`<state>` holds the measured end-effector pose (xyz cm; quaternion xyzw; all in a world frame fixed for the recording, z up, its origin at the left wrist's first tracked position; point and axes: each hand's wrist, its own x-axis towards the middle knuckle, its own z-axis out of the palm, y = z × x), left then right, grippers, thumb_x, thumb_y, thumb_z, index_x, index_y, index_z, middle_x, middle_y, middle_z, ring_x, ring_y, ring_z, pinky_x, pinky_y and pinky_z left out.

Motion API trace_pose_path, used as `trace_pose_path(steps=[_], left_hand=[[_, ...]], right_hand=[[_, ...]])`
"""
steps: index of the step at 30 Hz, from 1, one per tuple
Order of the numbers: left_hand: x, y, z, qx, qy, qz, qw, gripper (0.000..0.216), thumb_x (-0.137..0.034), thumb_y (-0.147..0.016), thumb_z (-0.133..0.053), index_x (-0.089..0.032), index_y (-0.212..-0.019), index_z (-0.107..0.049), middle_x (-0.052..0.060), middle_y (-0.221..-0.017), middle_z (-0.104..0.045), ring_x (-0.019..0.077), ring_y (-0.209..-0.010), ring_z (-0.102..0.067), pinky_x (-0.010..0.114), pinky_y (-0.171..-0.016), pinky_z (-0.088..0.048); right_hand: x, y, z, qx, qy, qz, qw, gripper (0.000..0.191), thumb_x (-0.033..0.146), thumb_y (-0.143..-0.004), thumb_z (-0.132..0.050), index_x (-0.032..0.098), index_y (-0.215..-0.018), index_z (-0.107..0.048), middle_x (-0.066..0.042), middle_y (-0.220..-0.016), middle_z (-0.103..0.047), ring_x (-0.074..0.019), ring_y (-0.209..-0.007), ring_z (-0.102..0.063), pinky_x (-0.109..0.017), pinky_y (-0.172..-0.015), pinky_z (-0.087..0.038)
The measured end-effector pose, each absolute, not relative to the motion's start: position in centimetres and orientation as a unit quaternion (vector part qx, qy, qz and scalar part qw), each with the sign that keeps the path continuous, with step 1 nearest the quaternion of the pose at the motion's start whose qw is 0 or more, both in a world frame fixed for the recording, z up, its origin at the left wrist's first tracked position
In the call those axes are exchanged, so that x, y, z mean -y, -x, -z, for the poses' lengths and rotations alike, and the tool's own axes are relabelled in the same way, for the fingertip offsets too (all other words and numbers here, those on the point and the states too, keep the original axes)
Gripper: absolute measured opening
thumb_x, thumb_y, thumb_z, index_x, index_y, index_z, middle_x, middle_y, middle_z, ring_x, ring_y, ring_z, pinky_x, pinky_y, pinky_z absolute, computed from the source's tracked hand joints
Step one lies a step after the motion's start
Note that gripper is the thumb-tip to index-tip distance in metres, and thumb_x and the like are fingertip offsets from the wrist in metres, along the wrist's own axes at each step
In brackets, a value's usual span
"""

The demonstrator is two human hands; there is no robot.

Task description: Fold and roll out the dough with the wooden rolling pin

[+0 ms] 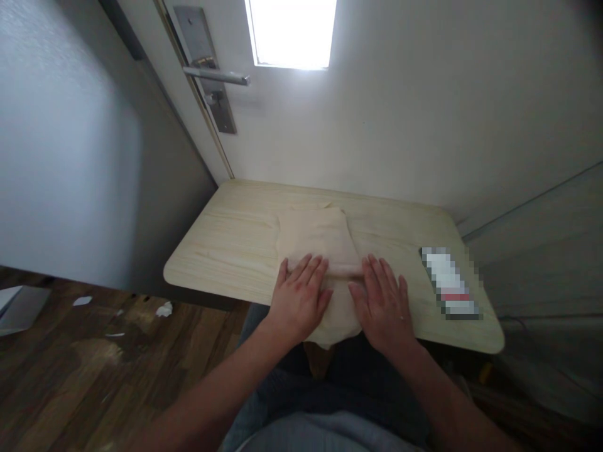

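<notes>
A thin cream-coloured piece of cloth (316,231), which looks like a garment, lies on the small pale wooden table (219,242). Across its middle runs a folded edge, and its near end hangs slightly over the table's front edge. My left hand (298,295) rests palm down on the left side of the cloth, fingers stretched out along the fold. On the right side, my right hand (384,301) lies flat, fingers extended, at the other end of that fold. Neither hand grips anything that I can see. What lies beneath the palms is hidden.
A dark-edged flat device with a pixelated screen (450,282) lies on the table's right side. Behind the table is a white door (400,113) with a metal handle (217,76). Paper scraps (164,309) litter the wooden floor at left. My legs are under the table's front edge.
</notes>
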<state>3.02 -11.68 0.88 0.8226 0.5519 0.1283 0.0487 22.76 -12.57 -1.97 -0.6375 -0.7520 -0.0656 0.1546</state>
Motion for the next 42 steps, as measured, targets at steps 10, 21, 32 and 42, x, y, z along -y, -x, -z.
trace_pose_path(steps=[10, 21, 32, 42], left_hand=[[8.2, -3.9, -0.6, -0.584, -0.802, -0.128, 0.001, 0.06, -0.051, -0.103, -0.022, -0.021, -0.153, -0.036, 0.007, -0.159, -0.037, 0.0233, -0.15, -0.027, 0.054, -0.122, -0.019], [-2.9, -3.2, -0.7, -0.613, -0.784, -0.09, 0.022, 0.06, -0.053, -0.102, -0.015, -0.029, -0.152, -0.037, 0.006, -0.162, -0.033, 0.0311, -0.149, -0.026, 0.063, -0.117, -0.022], [-6.6, -2.9, -0.5, -0.621, -0.779, -0.083, 0.03, 0.059, -0.053, -0.101, -0.02, -0.029, -0.153, -0.035, 0.008, -0.162, -0.033, 0.0328, -0.148, -0.027, 0.064, -0.116, -0.023], [8.5, -3.9, -1.1, -0.561, -0.818, -0.127, 0.029, 0.058, -0.052, -0.103, -0.025, -0.023, -0.15, -0.041, 0.007, -0.155, -0.045, 0.0243, -0.146, -0.034, 0.05, -0.12, -0.024]], right_hand=[[7.4, -21.9, 1.6, 0.748, 0.644, 0.058, 0.15, 0.059, 0.045, -0.103, -0.029, 0.012, -0.15, -0.04, -0.017, -0.154, -0.042, -0.032, -0.145, -0.033, -0.064, -0.115, -0.019], [-4.7, -19.8, 0.2, 0.716, 0.69, -0.006, 0.11, 0.063, 0.056, -0.1, -0.026, 0.024, -0.153, -0.038, -0.012, -0.158, -0.038, -0.0363, -0.143, -0.032, -0.066, -0.113, -0.02], [-7.8, -19.4, -0.3, 0.696, 0.707, -0.056, 0.111, 0.067, 0.057, -0.099, -0.027, 0.019, -0.154, -0.036, -0.015, -0.158, -0.037, -0.0379, -0.142, -0.034, -0.065, -0.112, -0.023], [8.0, -21.5, 1.5, 0.735, 0.659, 0.04, 0.157, 0.06, 0.045, -0.103, -0.029, 0.011, -0.152, -0.036, -0.017, -0.156, -0.04, -0.0307, -0.146, -0.031, -0.056, -0.117, -0.021]])
